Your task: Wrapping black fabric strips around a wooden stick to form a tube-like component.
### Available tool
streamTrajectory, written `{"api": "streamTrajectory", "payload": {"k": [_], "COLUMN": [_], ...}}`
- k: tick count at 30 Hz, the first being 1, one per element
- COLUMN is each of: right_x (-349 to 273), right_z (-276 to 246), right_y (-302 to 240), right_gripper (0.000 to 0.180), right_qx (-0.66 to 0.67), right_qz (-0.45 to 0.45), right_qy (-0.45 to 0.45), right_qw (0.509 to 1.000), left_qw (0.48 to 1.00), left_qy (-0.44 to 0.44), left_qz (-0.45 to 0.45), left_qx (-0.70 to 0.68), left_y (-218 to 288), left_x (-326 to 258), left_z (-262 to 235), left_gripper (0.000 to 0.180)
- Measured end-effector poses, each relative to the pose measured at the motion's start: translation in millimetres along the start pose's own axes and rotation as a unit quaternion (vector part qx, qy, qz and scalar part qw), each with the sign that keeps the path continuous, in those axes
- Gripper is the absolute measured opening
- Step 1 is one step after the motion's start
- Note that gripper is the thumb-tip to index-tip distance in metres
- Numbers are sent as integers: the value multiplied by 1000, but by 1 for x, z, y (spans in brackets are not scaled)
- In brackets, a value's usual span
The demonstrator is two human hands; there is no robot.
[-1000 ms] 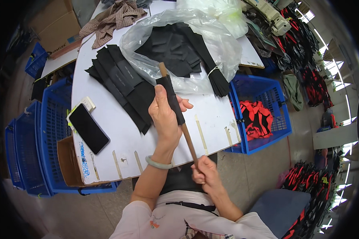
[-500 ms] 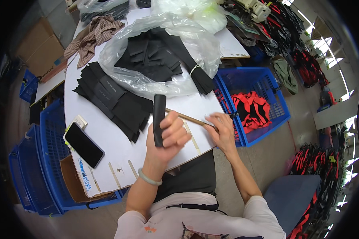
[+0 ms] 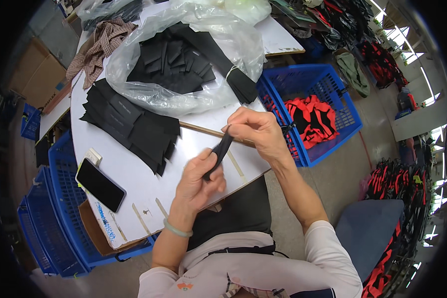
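Observation:
Between my hands runs a narrow black fabric piece, slanting up to the right above the table's front part. My left hand is closed around its lower end. At the upper end, the thumb and fingertips of my right hand pinch it. Behind my hands a thin wooden stick lies on the white table, its right end hidden by my right hand. To the left, a fanned stack of black fabric pieces is spread out. Farther back, a clear plastic bag holds more black pieces, including a tied bundle.
A phone rests at the table's left edge beside a small white box. Blue crates stand left; another blue crate with red and black pieces stands right. A checked cloth lies at the back left.
My left hand has lowered and turned, tilting the black piece. My right hand has moved up and left from the stick to pinch the piece's end. The stick now lies on the table.

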State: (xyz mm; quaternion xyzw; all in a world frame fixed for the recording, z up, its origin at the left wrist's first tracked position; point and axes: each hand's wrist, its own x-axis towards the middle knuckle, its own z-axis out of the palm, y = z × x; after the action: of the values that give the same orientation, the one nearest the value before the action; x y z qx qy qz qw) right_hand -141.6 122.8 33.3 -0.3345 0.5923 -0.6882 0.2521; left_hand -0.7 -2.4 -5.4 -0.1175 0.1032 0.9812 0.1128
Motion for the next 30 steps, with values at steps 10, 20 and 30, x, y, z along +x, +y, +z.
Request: {"api": "streamTrajectory", "payload": {"k": [10, 20, 30], "right_x": [-17, -31, 98], "right_z": [-14, 11, -55], "right_y": [3, 31, 44], "right_gripper": [26, 16, 21], "right_qx": [-21, 121, -411], "right_qz": [182, 136, -145], "right_qy": [23, 132, 221], "right_qw": [983, 974, 873], "left_qw": [787, 966, 906], "left_qy": [163, 61, 99], "left_qz": [238, 242, 333], "left_qx": [546, 72, 243], "left_y": [16, -3, 14], "left_x": [1, 36, 38], "left_z": [7, 4, 8], "left_gripper": [17, 42, 37]}}
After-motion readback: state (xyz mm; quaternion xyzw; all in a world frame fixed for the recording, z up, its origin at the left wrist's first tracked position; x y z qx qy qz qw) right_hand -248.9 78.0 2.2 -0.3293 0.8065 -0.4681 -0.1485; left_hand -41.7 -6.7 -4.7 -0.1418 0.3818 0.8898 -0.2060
